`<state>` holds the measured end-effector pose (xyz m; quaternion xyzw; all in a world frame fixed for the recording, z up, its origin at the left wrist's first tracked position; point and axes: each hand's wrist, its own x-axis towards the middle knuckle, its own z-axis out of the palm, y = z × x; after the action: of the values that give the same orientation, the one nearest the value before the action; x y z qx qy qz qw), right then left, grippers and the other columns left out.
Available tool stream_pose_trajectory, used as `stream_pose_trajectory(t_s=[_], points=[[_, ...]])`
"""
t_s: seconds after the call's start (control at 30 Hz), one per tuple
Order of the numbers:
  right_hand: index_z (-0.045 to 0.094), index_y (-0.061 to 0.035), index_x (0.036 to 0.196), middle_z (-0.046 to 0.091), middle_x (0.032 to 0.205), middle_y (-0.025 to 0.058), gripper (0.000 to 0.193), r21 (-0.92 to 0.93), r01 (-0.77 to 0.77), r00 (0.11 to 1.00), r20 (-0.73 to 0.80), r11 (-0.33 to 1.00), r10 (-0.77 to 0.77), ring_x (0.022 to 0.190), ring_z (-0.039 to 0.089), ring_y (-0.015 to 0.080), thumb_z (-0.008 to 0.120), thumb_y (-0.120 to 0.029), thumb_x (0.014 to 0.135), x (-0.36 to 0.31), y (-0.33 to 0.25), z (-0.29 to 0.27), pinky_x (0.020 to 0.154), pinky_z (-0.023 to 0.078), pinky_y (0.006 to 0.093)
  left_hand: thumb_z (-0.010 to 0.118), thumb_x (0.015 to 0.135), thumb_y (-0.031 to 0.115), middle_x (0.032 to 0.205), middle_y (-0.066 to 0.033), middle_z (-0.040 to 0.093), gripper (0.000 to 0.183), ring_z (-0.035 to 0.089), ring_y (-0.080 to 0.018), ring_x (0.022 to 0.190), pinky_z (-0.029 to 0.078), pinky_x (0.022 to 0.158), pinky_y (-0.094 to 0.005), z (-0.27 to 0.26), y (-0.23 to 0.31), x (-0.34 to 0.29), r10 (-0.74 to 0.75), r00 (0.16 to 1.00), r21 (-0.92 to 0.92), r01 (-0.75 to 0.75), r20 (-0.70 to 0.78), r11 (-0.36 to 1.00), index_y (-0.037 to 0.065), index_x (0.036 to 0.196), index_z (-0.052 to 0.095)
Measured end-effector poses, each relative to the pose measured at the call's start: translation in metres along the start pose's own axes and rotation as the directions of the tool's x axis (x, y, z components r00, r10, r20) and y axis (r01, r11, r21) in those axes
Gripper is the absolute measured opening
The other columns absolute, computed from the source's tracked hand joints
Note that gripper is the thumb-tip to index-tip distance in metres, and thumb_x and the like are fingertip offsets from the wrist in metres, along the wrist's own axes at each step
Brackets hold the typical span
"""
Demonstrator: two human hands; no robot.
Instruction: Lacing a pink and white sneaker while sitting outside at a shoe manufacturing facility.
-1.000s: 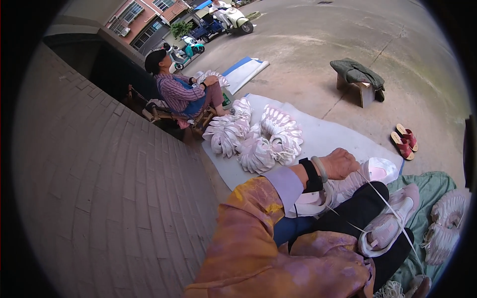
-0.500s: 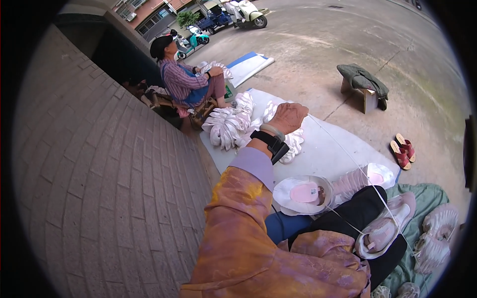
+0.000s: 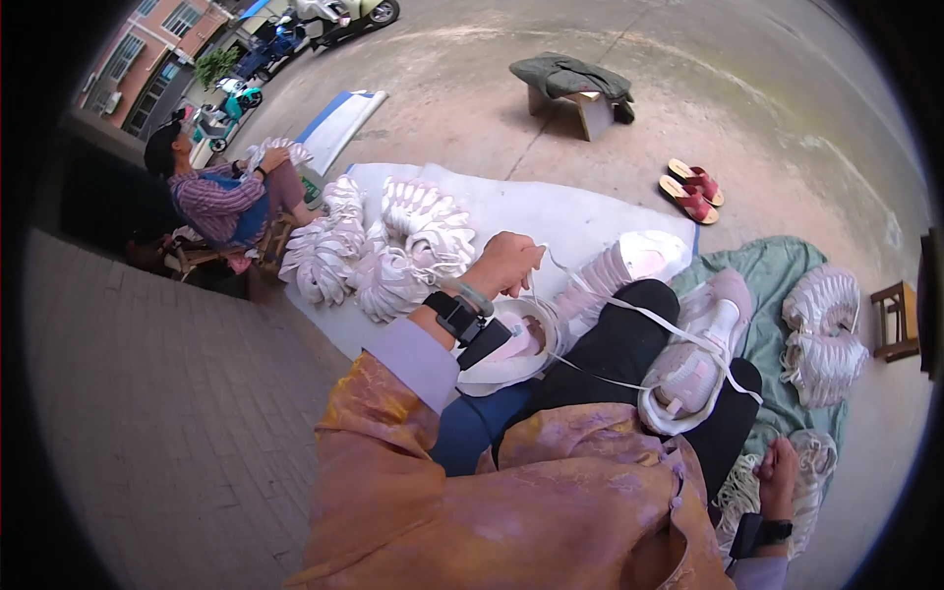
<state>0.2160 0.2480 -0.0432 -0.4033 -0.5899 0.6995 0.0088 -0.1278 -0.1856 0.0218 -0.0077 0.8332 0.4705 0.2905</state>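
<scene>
My left hand (image 3: 509, 264) is closed on a white shoelace (image 3: 629, 307), which hangs slack and runs across my knees. Between my thighs lies a pink-and-white shoe upper (image 3: 685, 379), with the lace looped over and through it. Low at the right, my right hand (image 3: 779, 474) is closed next to a bundle of white laces (image 3: 737, 489); what it grips is too small to make out. Just below my left hand, a row of nested shoe uppers (image 3: 593, 285) lies on its side, the nearest one with its pink insole side up.
A white sheet (image 3: 560, 211) carries heaped shoe uppers (image 3: 418, 236). More uppers (image 3: 824, 329) rest on a green cloth (image 3: 762, 258). Red sandals (image 3: 693, 190), a low bench (image 3: 585, 103) and a wooden stool (image 3: 893, 320) stand around. A co-worker (image 3: 221, 197) sits at left beside the brick wall (image 3: 167, 383).
My left hand has come back nearer my knees and lower, and the lace, taut before, is now slack. My right hand has come into view. The view has turned to the right.
</scene>
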Motion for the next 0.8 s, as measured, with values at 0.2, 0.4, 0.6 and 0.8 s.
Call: stream_pose_trajectory(t_s=[0.2, 0.4, 0.6, 0.8], points=[[0.057, -0.0065, 0.090, 0.061, 0.076, 0.0033, 0.014, 0.070, -0.017, 0.977, 0.214, 0.997, 0.002, 0.063, 0.058, 0.0108, 0.049, -0.018, 0.090, 0.009, -0.032, 0.118, 0.062, 0.048, 0.0233, 0.053, 0.089, 0.023, 0.059, -0.0025, 0.058, 0.022, 0.047, -0.0044, 0.037, 0.033, 0.034, -0.0172, 0.124, 0.021, -0.007, 0.069, 0.906, -0.144, -0.010, 0.416, 0.990, 0.004, 0.079, 0.058], [0.062, -0.0002, 0.085, 0.048, 0.068, -0.0066, 0.013, 0.038, 0.279, 0.955, 0.095, 0.960, -0.281, 0.061, 0.039, 0.0022, 0.059, -0.013, 0.086, 0.062, -0.019, 0.132, 0.054, 0.032, 0.0184, 0.051, 0.091, 0.023, 0.058, -0.0015, 0.056, 0.023, 0.043, -0.0034, 0.036, 0.032, 0.034, -0.0161, 0.181, 0.045, -0.012, 0.087, 0.874, -0.114, -0.037, 0.478, 0.993, 0.003, 0.084, 0.060], [0.063, -0.0002, 0.083, 0.048, 0.063, -0.0056, 0.014, 0.175, 0.262, 0.964, 0.006, 0.949, -0.267, 0.057, 0.040, 0.0035, 0.061, -0.014, 0.085, 0.077, -0.017, 0.134, 0.052, 0.033, 0.0190, 0.054, 0.090, 0.020, 0.070, -0.0043, 0.060, 0.020, 0.056, -0.0071, 0.049, 0.044, 0.042, -0.0172, 0.184, 0.044, -0.007, 0.110, 0.869, -0.293, 0.041, 0.482, 0.955, 0.001, 0.095, 0.059], [0.062, -0.0019, 0.084, 0.053, 0.064, -0.0023, 0.010, 0.305, 0.199, 0.978, 0.000, 0.931, -0.209, 0.056, 0.047, 0.0048, 0.060, -0.012, 0.085, 0.065, -0.015, 0.130, 0.051, 0.038, 0.0193, 0.059, 0.085, 0.010, 0.082, -0.0104, 0.063, 0.018, 0.063, -0.0128, 0.064, 0.053, 0.056, -0.0216, 0.180, 0.039, -0.009, 0.107, 0.870, -0.417, 0.120, 0.482, 0.901, -0.001, 0.100, 0.056]])
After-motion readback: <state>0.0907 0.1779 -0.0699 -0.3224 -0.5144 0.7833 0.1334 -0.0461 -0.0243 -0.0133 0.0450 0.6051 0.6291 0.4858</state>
